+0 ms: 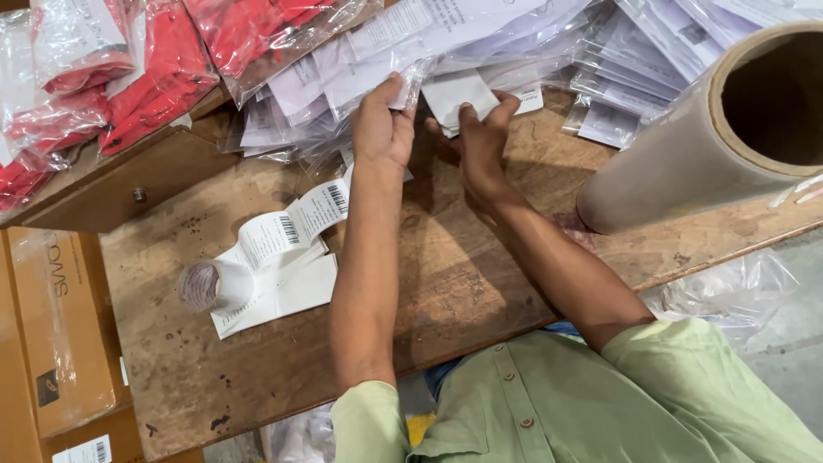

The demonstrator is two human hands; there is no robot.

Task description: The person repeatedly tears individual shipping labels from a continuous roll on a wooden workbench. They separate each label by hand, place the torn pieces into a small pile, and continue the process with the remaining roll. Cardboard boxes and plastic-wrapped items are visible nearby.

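White label sits pinched in the right hand, just beside the clear bags; the left hand grips a bag's edge. Label roll lies on the desk, well apart from the bags.

Even, soft daylight over my bench; my arms throw faint shadows on the wood. Glare glints off the plastic bags far left. Film roll near right looms, bent by the lens

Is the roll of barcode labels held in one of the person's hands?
No. The roll of barcode labels lies on the wooden table, while both hands work at the clear bags farther away.
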